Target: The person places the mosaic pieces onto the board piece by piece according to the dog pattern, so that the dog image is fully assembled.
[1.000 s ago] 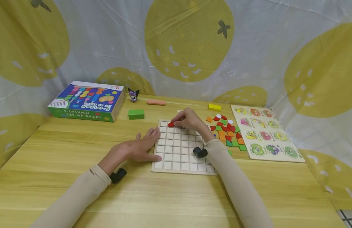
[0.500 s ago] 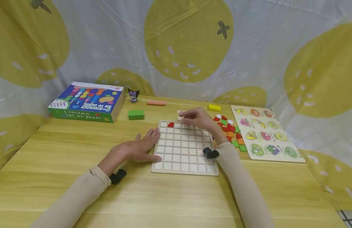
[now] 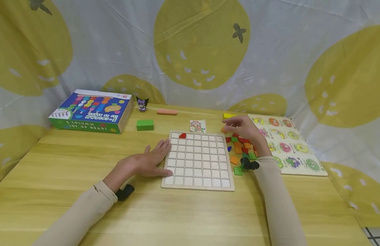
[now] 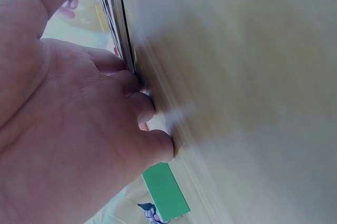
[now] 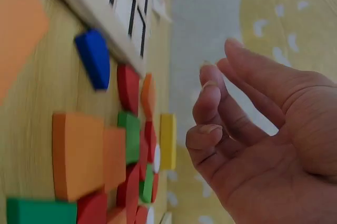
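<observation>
My left hand (image 3: 149, 160) lies flat with spread fingers at the left edge of the wooden grid board (image 3: 197, 189); its fingertips touch the rim and the table. One red quarter-circle piece (image 3: 182, 136) sits in a top-row cell of the board. Above the loose pieces, to the right of the board, hovers my right hand (image 3: 246, 130), its fingers loosely bent. The right wrist view shows nothing between thumb and fingers. Below it lie orange squares (image 5: 79, 155), green squares (image 3: 237, 170), red pieces (image 5: 128, 88) and a blue piece (image 5: 93, 59). The hand hides part of the pile.
A small picture card (image 3: 197, 126) lies behind the board. The fruit puzzle board (image 3: 285, 147) is at the right, and a yellow block (image 3: 230, 115) stands at the back. Further left are a green block (image 3: 145, 125), an orange stick (image 3: 167, 112), a figurine (image 3: 142, 104) and a bead-set box (image 3: 91, 111).
My right hand has let go of the red piece in the top row and moved right, over the loose pieces. The picture card is now uncovered. My left hand stays in place.
</observation>
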The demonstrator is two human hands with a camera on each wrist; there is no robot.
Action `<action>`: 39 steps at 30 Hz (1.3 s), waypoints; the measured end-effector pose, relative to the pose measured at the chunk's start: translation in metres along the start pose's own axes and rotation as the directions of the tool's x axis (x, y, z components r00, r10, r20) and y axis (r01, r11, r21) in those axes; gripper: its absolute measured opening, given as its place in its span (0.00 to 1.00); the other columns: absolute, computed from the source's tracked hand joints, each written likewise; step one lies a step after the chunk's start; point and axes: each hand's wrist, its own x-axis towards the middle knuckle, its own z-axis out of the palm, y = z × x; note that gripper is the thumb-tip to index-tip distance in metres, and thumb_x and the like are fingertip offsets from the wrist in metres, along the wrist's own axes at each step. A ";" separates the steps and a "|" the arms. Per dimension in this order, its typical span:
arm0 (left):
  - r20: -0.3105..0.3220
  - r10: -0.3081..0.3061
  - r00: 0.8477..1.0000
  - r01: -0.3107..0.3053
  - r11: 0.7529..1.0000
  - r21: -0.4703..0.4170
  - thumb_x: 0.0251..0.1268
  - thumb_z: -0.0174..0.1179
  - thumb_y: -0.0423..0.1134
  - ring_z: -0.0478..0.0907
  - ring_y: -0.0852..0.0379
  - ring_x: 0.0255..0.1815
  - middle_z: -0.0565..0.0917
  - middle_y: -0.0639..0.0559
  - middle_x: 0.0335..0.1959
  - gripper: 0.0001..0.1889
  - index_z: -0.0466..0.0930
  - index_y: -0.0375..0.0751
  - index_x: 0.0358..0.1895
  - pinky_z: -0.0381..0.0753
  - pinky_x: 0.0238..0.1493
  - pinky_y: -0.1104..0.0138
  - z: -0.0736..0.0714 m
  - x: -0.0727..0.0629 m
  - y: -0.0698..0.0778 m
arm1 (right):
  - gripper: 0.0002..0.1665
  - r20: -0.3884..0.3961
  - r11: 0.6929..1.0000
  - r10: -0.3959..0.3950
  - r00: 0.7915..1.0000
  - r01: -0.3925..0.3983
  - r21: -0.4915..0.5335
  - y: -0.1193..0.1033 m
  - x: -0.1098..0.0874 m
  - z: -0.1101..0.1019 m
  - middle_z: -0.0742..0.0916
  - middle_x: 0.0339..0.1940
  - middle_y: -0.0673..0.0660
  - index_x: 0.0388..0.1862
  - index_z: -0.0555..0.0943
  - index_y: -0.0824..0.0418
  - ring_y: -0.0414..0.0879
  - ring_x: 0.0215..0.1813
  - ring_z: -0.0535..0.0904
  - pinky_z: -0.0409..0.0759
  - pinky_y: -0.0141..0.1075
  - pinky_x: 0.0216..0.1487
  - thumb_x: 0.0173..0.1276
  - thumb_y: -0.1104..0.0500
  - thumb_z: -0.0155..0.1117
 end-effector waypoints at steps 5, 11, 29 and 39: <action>-0.025 0.040 0.999 -0.040 0.999 -0.028 0.73 0.60 0.72 0.24 0.40 0.90 0.27 0.43 0.90 0.62 0.31 0.39 0.89 0.26 0.83 0.32 -0.002 -0.006 0.005 | 0.21 -0.056 0.998 0.048 0.997 -0.050 -0.049 0.017 -0.004 -0.011 0.89 0.52 0.66 0.64 0.87 0.66 0.63 0.48 0.84 0.82 0.43 0.43 0.79 0.57 0.71; -0.013 0.014 1.000 -0.014 1.000 -0.025 0.71 0.59 0.75 0.23 0.44 0.90 0.25 0.46 0.90 0.64 0.30 0.41 0.89 0.26 0.83 0.34 0.003 -0.003 -0.002 | 0.18 -0.023 0.990 0.047 0.999 -0.049 -0.133 0.032 0.003 -0.006 0.91 0.50 0.66 0.59 0.89 0.68 0.59 0.46 0.85 0.82 0.35 0.43 0.78 0.58 0.72; -0.006 -0.002 1.000 0.002 1.000 -0.004 0.66 0.56 0.81 0.22 0.48 0.90 0.25 0.50 0.90 0.66 0.29 0.44 0.89 0.25 0.85 0.37 0.003 0.002 0.000 | 0.12 -0.058 0.976 0.074 0.996 -0.085 -0.201 0.025 0.014 0.014 0.86 0.37 0.61 0.51 0.89 0.71 0.52 0.39 0.76 0.76 0.37 0.39 0.75 0.63 0.74; -0.018 0.058 0.998 -0.059 0.996 -0.073 0.76 0.61 0.66 0.24 0.37 0.90 0.28 0.39 0.90 0.60 0.33 0.34 0.89 0.24 0.81 0.30 -0.006 -0.015 0.017 | 0.14 -0.070 0.974 0.082 0.994 -0.095 -0.207 0.023 0.013 0.015 0.88 0.43 0.66 0.50 0.87 0.74 0.54 0.42 0.80 0.78 0.36 0.41 0.73 0.64 0.75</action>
